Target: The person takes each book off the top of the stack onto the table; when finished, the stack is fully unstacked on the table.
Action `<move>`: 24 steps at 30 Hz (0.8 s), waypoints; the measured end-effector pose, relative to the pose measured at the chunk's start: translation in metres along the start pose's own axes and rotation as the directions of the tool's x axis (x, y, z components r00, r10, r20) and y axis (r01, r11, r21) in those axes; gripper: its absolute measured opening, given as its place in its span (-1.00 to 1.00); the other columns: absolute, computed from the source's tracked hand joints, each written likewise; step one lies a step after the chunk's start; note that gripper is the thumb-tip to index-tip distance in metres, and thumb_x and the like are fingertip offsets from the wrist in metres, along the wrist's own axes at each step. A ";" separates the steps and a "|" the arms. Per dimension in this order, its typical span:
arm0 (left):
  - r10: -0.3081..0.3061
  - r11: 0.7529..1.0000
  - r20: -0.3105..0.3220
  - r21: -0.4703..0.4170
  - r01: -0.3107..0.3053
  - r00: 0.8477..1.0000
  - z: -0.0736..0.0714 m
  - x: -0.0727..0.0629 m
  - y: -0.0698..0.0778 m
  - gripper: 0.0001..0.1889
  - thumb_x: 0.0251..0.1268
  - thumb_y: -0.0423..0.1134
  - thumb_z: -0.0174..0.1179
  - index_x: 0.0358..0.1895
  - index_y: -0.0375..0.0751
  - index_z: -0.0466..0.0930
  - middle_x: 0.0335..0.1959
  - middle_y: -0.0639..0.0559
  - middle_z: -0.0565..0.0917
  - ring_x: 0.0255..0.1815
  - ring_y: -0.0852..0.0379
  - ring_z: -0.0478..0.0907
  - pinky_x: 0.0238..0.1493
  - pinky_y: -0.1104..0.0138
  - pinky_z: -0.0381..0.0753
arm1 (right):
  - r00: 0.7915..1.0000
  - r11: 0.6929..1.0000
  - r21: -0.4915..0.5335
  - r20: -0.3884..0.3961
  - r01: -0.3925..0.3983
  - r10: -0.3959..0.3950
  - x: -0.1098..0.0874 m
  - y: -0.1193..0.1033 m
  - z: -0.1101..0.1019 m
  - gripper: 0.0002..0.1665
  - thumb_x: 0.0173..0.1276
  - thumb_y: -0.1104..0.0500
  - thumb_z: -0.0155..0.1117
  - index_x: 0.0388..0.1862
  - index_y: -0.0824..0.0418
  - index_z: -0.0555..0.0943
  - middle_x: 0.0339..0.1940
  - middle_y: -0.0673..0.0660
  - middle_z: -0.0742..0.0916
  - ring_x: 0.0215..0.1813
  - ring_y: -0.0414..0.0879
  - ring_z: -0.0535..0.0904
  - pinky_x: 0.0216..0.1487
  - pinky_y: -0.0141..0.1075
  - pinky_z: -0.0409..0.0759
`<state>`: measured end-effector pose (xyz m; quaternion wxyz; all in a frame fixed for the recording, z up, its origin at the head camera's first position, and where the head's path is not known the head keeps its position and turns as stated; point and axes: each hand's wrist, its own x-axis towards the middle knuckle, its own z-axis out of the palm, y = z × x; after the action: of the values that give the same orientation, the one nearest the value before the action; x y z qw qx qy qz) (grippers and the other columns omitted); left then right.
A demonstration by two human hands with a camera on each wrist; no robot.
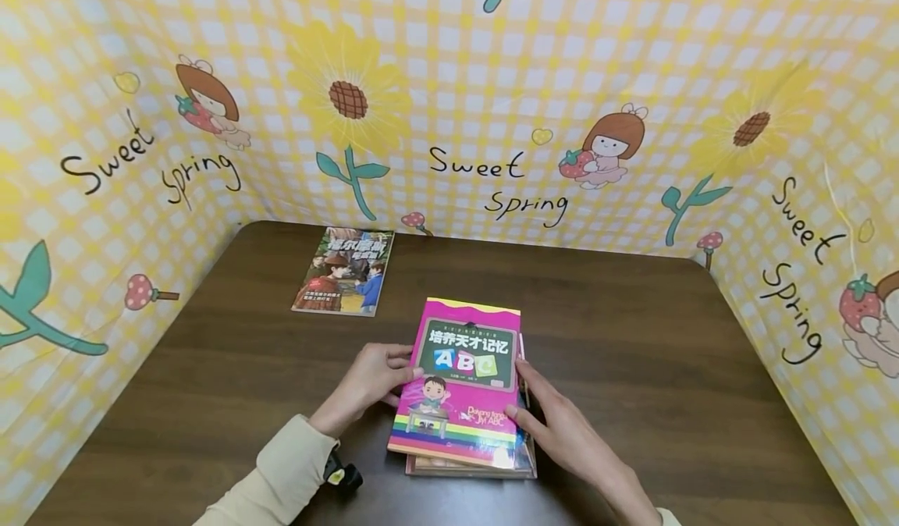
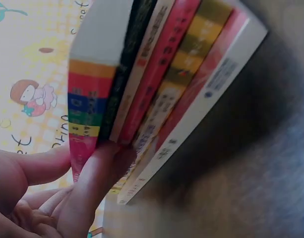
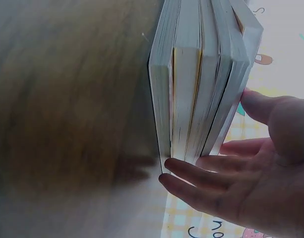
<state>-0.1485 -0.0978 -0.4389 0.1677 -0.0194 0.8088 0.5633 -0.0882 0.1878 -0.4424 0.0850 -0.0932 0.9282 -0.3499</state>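
A pink ABC book lies on top of a stack of several books, slightly askew to those beneath. My left hand pinches its left edge, the thumb on the cover and a finger under the spine, as the left wrist view shows. Spines of the lower books appear there in pink, gold, dark and white. At the right side, my right hand touches the stack with fairly straight fingers. Its thumb meets the top book's edge, and its fingertips rest along the page edges in the right wrist view.
A separate comic-style book lies at the back left of the dark wooden table. Yellow checked cloth with flowers and cartoon figures walls the table at the back and both sides.
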 end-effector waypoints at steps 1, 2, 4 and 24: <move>-0.009 1.000 0.009 -0.006 0.009 1.000 -0.001 0.002 0.001 -0.47 0.26 -0.31 0.28 0.26 -0.46 0.42 -0.06 -0.31 0.68 -0.47 -0.01 0.69 -0.57 0.19 0.66 | 1.000 1.000 0.002 -0.002 -0.001 0.001 -0.001 0.001 0.000 -0.12 0.35 -0.20 0.19 0.55 -0.07 0.11 0.50 0.13 0.31 0.44 0.14 0.27 0.30 0.17 0.31; -0.016 1.000 0.018 -0.013 0.017 1.000 -0.003 0.003 0.001 -0.47 0.26 -0.31 0.29 0.25 -0.47 0.43 -0.06 -0.32 0.68 -0.46 -0.01 0.69 -0.57 0.18 0.66 | 1.000 1.000 0.004 -0.003 0.000 0.000 -0.001 0.001 0.001 -0.13 0.36 -0.21 0.19 0.55 -0.07 0.11 0.50 0.13 0.31 0.44 0.14 0.27 0.30 0.17 0.31; -0.026 0.999 0.033 -0.035 0.027 0.999 -0.008 0.006 0.000 -0.47 0.24 -0.31 0.30 0.24 -0.47 0.44 -0.09 -0.32 0.68 -0.46 -0.04 0.70 -0.56 0.16 0.67 | 1.000 1.000 0.009 -0.005 0.004 -0.004 -0.002 0.003 0.001 -0.14 0.37 -0.20 0.18 0.55 -0.05 0.13 0.48 0.15 0.33 0.43 0.16 0.27 0.30 0.17 0.31; 0.083 0.940 0.026 -0.334 -0.069 0.996 -0.077 0.056 0.062 -0.39 0.28 -0.25 0.27 0.39 -0.21 0.33 0.06 -0.24 0.63 -0.30 -0.01 0.73 -0.23 0.13 0.68 | 0.995 0.994 -0.050 0.033 0.100 -0.099 -0.004 0.012 0.002 -0.19 0.42 -0.08 0.17 0.54 0.11 0.14 0.42 0.23 0.41 0.37 0.18 0.34 0.30 0.11 0.33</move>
<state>-0.2341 -0.1371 -0.3758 0.1563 -0.0050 0.6989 0.6979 -0.0852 0.1958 -0.4515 0.0792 -0.1469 0.9298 -0.3281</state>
